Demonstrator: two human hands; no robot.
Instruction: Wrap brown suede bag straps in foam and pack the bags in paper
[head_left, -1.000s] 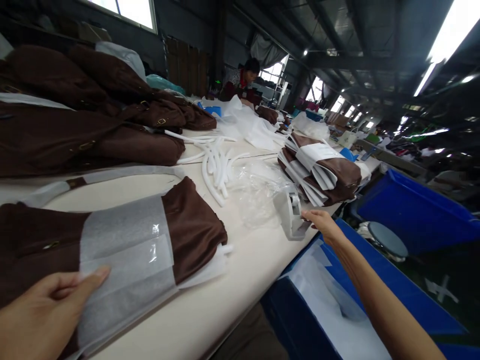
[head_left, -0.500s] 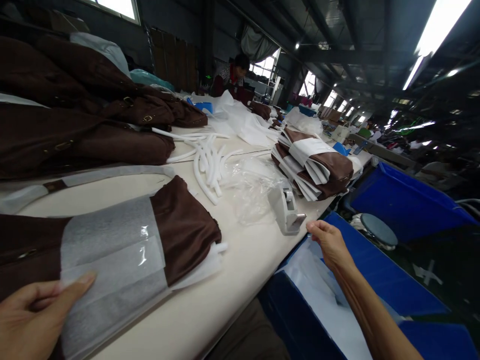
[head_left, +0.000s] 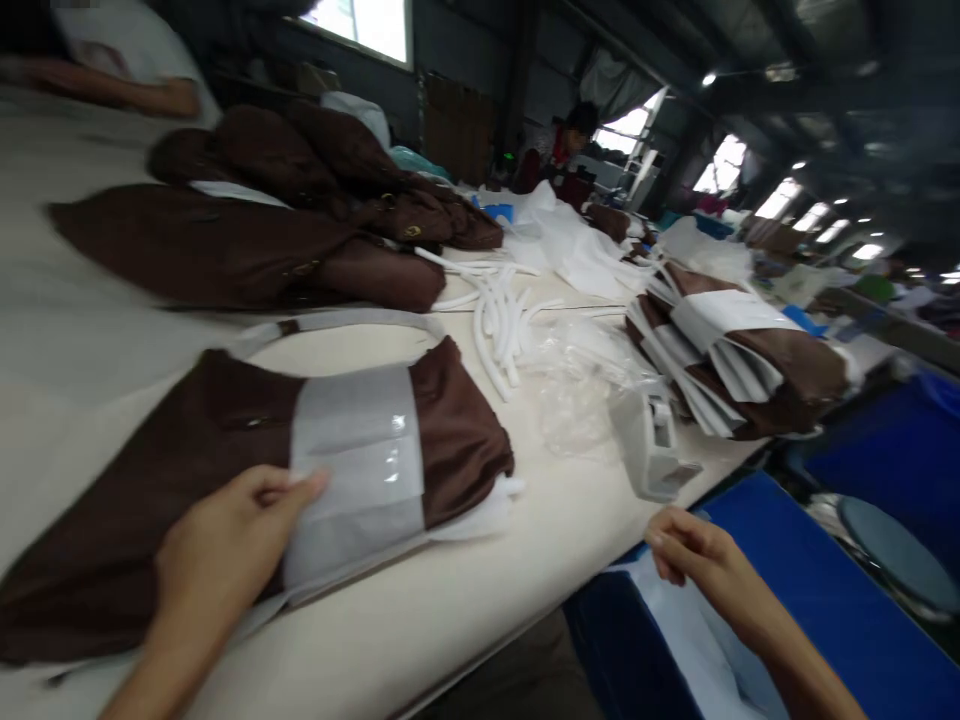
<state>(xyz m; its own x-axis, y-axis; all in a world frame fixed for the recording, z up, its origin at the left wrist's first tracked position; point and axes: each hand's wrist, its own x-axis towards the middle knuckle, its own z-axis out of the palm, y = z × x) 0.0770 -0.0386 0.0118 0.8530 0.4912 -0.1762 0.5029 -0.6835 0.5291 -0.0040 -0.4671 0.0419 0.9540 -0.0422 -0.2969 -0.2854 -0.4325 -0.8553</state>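
A brown bag [head_left: 465, 440] lies on the table with a band of thin white paper [head_left: 352, 540] around its middle. Glossy highlights, like clear tape, shine on the band. My left hand [head_left: 225, 550] pinches the band's left edge between thumb and fingers. Off the table's front edge, my right hand [head_left: 697, 560] is closed with fingertips together; whatever it may hold is too small to make out. Just beyond it stands a grey tape dispenser [head_left: 645, 450], not touched by the hand. A white-wrapped strap [head_left: 360, 320] curves behind the bag.
White tubes [head_left: 499, 320] and crumpled clear plastic [head_left: 577, 390] lie mid-table. Wrapped brown bags [head_left: 795, 350] are stacked at right, more brown bags [head_left: 247, 250] at left. A blue bin [head_left: 795, 560] holding white sheets stands below the edge, near a round stool [head_left: 892, 550]. Two people are beyond.
The view has swung left, bringing in another person's arm. My right hand has come back from the dispenser's cutter toward me. My left hand stays on the paper band.
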